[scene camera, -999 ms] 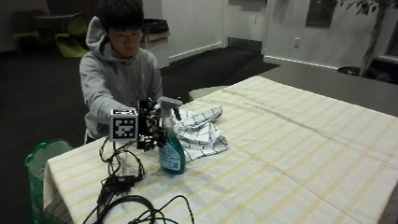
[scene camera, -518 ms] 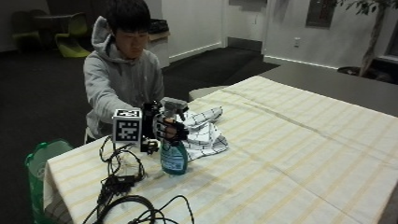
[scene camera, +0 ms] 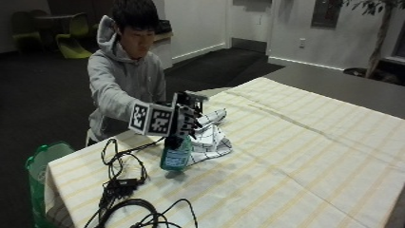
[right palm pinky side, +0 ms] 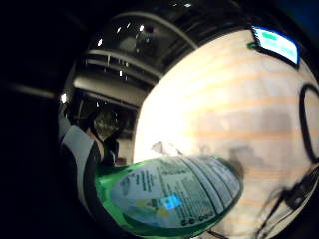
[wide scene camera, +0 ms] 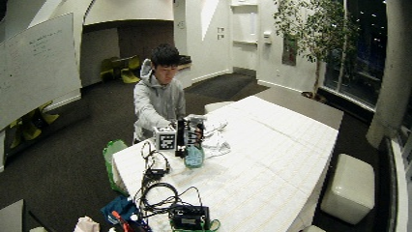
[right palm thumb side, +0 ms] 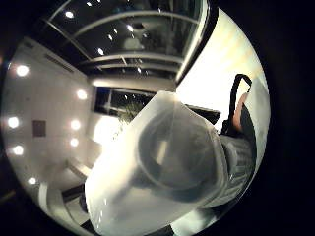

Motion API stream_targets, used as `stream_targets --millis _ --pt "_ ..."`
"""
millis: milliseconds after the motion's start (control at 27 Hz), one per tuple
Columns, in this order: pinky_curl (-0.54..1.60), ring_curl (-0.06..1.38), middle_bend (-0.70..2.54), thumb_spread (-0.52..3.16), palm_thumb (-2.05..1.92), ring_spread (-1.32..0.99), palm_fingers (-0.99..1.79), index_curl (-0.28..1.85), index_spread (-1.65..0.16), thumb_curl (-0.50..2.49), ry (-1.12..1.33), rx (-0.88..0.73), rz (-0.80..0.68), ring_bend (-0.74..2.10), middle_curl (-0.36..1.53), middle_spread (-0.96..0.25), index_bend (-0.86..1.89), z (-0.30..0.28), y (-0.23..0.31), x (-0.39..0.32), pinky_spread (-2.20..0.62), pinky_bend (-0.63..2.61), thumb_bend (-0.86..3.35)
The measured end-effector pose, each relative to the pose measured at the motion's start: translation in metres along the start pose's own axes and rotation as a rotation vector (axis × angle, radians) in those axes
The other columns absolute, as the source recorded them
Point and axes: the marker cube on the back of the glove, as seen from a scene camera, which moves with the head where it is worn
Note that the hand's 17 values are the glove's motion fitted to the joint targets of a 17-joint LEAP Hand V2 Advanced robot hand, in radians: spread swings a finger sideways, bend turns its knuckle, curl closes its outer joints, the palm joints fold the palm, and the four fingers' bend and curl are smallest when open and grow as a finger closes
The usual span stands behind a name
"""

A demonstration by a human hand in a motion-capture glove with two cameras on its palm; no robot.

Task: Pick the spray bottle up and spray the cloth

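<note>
In the outside view, a blue-green spray bottle (scene camera: 176, 154) with a white spray head hangs upright just above the striped tablecloth (scene camera: 303, 142), its shadow under it. My gloved right hand (scene camera: 185, 121) grips its neck below the head. Just behind the bottle and to its right, a white checked cloth (scene camera: 212, 140) lies crumpled on the table. The little finger side palm view shows the bottle's green labelled body (right palm pinky side: 174, 199) close to the palm. Most of the thumb side palm view is taken up by the pale spray head (right palm thumb side: 162, 167). In the wide outside view, the bottle (wide scene camera: 194, 155) is near the table's left end.
Black cables (scene camera: 126, 190) sprawl over the table's near left corner. A green bag (scene camera: 41, 166) stands on the floor beside that corner. A lit screen (right palm pinky side: 276, 42) lies on the tablecloth. Cables and a dark bag (wide scene camera: 186, 215) sit at the front edge.
My hand has moved from beside the bottle onto its neck and closed round it. The bottle has risen a little off the tablecloth.
</note>
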Motion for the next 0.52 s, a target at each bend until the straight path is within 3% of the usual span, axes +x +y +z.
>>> stream_targets --millis 185,518 --pt "0.38 0.44 0.63 0.34 0.97 -0.14 1.45 0.42 -0.18 0.56 0.383 -0.300 -0.075 0.73 0.49 -0.10 0.49 0.014 0.011 -0.044 -0.23 0.44 -0.02" --pt "0.41 0.47 0.66 0.22 0.97 -0.15 1.43 0.47 -0.16 0.61 0.978 -0.552 -0.078 0.75 0.51 -0.10 0.53 0.049 0.052 -0.064 -0.26 0.46 -0.03"
